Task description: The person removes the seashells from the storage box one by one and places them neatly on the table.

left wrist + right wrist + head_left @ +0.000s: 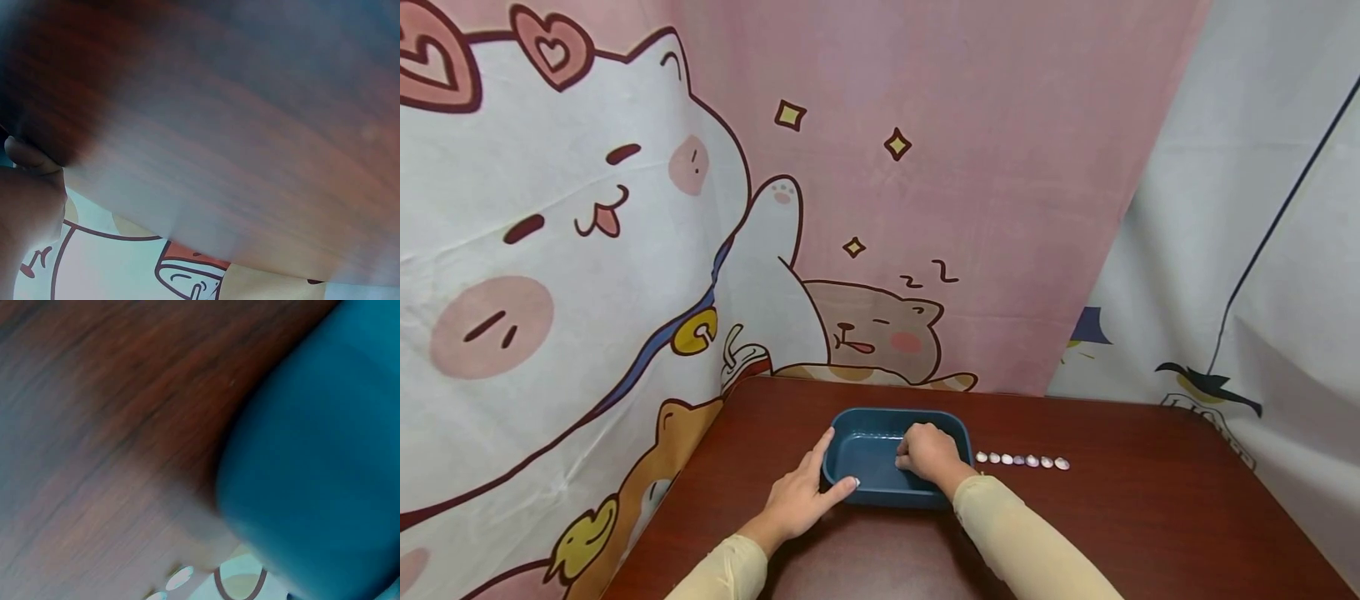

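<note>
A blue rectangular tray (pixel 891 498) sits on the dark red-brown table. Along its left side rests my left hand (pixel 801 497), with straight fingers at the left rim and the thumb spread over the near-left corner. My right hand (pixel 929 454) reaches over the right side into the tray, its fingers bent down near the inside floor; I cannot tell whether anything is between them. Just right of the tray, several small whitish and purple shells (pixel 1032 461) lie in a row. In the right wrist view, the tray's outer wall (pixel 312 462) fills the right side.
Wood-grain table (pixel 1157 500) extends to the right of the shells and in front of the tray. Behind stands a pink and white cloth (pixel 1000 208) printed with cartoon animals, reaching the table's back edge. Part of the left hand (pixel 31 206) shows at the left wrist view's edge.
</note>
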The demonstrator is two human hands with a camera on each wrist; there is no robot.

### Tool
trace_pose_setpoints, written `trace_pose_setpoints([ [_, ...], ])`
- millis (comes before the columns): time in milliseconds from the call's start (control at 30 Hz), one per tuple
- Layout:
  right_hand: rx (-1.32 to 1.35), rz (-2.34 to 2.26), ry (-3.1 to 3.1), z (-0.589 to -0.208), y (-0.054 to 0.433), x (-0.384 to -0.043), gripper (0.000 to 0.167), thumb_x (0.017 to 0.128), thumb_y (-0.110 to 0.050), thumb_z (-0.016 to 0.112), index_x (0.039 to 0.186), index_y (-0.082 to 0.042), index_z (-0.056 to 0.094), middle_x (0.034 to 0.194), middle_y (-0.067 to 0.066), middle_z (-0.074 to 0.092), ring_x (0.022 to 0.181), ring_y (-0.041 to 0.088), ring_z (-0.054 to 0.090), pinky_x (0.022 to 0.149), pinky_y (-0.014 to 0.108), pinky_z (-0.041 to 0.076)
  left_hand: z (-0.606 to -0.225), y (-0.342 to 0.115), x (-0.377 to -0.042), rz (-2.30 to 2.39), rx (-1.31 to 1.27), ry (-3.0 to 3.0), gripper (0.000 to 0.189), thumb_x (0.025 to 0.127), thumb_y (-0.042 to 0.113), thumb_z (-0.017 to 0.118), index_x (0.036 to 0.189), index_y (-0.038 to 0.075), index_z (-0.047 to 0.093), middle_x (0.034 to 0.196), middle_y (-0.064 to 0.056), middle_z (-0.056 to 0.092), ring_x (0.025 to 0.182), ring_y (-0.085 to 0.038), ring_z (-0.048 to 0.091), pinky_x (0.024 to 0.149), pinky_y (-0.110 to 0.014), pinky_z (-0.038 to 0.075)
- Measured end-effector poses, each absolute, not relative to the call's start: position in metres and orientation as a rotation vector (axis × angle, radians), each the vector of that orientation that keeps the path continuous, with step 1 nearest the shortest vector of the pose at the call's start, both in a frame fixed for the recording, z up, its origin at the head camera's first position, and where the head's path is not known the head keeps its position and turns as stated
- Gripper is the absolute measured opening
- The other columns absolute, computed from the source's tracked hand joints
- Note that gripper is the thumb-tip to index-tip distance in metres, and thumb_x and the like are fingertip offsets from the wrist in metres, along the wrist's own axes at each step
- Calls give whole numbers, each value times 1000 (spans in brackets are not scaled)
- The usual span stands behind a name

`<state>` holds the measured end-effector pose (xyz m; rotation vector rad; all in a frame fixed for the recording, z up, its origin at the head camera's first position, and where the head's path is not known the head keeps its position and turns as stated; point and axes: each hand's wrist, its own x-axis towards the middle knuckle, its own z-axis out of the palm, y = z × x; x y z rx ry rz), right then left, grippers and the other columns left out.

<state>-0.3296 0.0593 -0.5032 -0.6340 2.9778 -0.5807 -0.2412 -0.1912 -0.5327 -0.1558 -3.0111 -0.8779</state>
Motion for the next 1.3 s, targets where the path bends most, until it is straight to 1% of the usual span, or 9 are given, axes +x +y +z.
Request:
trace_pose_setpoints([
  [133, -605, -539, 2975, -500, 55, -328, 8, 90, -24, 87, 92, -17, 86, 96, -3, 82, 86, 17, 73, 84, 47, 62, -532, -191, -241, -877, -158, -3013, 94, 98, 75, 55, 172, 36, 13, 166, -14, 47, 118, -36, 68, 92, -64, 52],
  [367, -713, -616, 2852, -499, 60, -331, 8, 88, -18, 87, 83, -15, 81, 81, -6, 74, 73, 10, 61, 77, 37, 60, -534, -191, -241, -884, -156, -3016, 93, 98, 74, 56, 172, 36, 13, 166, -14, 47, 116, -35, 68, 91, -63, 52],
  [467, -788, -676, 2819, -497, 68, -332, 7, 90, -16, 84, 84, -15, 81, 78, -8, 72, 71, 8, 59, 73, 33, 57, -535, -190, -241, -890, -160, -3013, 94, 98, 74, 56, 172, 36, 14, 166, -14, 47, 118, -36, 68, 92, -64, 52],
  [567, -868, -739, 2818, -494, 79, -335, 7, 90, -12, 83, 84, -14, 80, 76, -7, 71, 69, 9, 58, 69, 31, 55, -536, -190, -242, -881, -150, -3007, 94, 98, 75, 56, 172, 36, 13, 166, -14, 47, 122, -38, 68, 94, -66, 52],
  [700, -878, -781, 2822, -489, 91, -337, 8, 90, -9, 83, 85, -14, 80, 78, -7, 72, 70, 9, 58, 69, 31, 54, -536, -191, -243, -858, -135, -3004, 94, 98, 76, 56, 172, 38, 13, 166, -13, 47, 121, -38, 68, 95, -66, 52],
  [933, -801, -751, 2775, -495, 86, -330, 8, 95, -14, 81, 87, -14, 79, 84, -4, 72, 76, 12, 60, 76, 39, 58, -536, -191, -241, -875, -145, -3008, 94, 98, 75, 56, 172, 38, 13, 166, -14, 48, 124, -40, 67, 97, -70, 50],
  [1100, -723, -629, 2865, -504, 79, -328, 10, 92, -23, 85, 86, -17, 79, 85, -5, 74, 75, 11, 61, 78, 40, 59, -539, -190, -242, -882, -144, -3019, 94, 98, 76, 55, 172, 39, 12, 166, -13, 47, 124, -39, 67, 98, -68, 50],
  [1200, -717, -574, 2886, -505, 79, -331, 12, 92, -27, 86, 97, -17, 81, 93, -3, 75, 82, 12, 63, 84, 43, 60, -539, -191, -243, -887, -133, -3017, 94, 97, 77, 55, 172, 38, 12, 166, -14, 47, 124, -39, 67, 98, -68, 51],
  [1300, -800, -583, 2846, -503, 83, -333, 18, 94, -26, 84, 110, -17, 82, 102, 0, 78, 91, 15, 69, 91, 45, 61, -536, -191, -243, -887, -144, -3014, 94, 98, 76, 55, 172, 38, 12, 166, -14, 47, 124, -39, 67, 97, -67, 51],
])
